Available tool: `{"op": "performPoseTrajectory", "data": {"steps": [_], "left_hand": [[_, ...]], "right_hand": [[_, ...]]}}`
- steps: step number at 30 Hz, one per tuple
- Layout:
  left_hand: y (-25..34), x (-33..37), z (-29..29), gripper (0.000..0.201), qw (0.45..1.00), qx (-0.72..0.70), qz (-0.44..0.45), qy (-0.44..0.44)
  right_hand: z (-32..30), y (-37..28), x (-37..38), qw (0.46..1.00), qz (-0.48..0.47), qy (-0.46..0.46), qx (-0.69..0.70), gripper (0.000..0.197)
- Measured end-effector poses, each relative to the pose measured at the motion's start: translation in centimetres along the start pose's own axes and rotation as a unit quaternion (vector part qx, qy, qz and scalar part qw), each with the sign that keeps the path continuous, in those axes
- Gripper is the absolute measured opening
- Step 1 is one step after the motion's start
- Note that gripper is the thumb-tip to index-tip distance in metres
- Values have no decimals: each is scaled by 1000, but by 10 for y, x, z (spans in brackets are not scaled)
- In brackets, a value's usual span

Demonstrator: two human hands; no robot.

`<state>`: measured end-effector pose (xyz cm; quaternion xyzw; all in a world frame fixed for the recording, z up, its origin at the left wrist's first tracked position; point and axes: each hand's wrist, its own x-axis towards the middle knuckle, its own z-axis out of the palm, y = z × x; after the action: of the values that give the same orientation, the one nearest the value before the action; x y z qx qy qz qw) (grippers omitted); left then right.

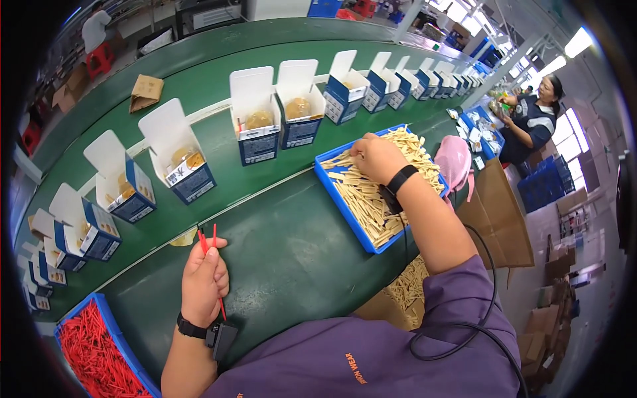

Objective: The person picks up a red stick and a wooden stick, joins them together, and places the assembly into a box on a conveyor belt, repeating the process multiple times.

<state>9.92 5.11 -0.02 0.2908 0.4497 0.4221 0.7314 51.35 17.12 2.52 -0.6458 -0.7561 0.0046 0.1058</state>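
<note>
My left hand [207,275] is closed around a few thin red sticks [203,240], whose ends poke out above and below the fist. It hovers over the near green surface. My right hand [378,159] reaches into a blue tray [342,212] heaped with flat pale wooden sticks [365,202]. Its fingers are pinched together at the far side of the heap, and whatever they grip is hidden. Beyond the tray, a blue-and-white box [257,147] stands with its lid up and a round tan object [259,119] inside.
Similar open boxes line the green conveyor [232,182] left and right. Another blue tray [118,325] of red sticks [96,351] sits at lower left. A pink cloth item [454,162] and cardboard flap [494,212] are right of the wooden sticks. A co-worker [534,119] stands at far right.
</note>
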Motion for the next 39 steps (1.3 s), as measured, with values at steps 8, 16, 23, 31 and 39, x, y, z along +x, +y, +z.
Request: {"op": "performPoseTrajectory", "data": {"steps": [8, 16, 23, 31, 39], "left_hand": [[3, -11, -50, 21, 1000, -17, -21, 6], [10, -48, -117, 25, 999, 31, 21, -3], [0, -46, -108, 27, 988, 136, 59, -47], [-3, -42, -108, 27, 981, 182, 46, -50], [8, -39, -93, 29, 999, 7, 50, -8]], "right_hand": [[-11, -61, -6, 996, -72, 43, 14, 9], [-10, -307, -58, 874, -7, -275, 401, 9], [58, -327, -55, 820, 45, -193, 536, 15], [69, -310, -56, 778, 43, -236, 580, 16], [79, -298, -55, 734, 110, -153, 652, 15]]}}
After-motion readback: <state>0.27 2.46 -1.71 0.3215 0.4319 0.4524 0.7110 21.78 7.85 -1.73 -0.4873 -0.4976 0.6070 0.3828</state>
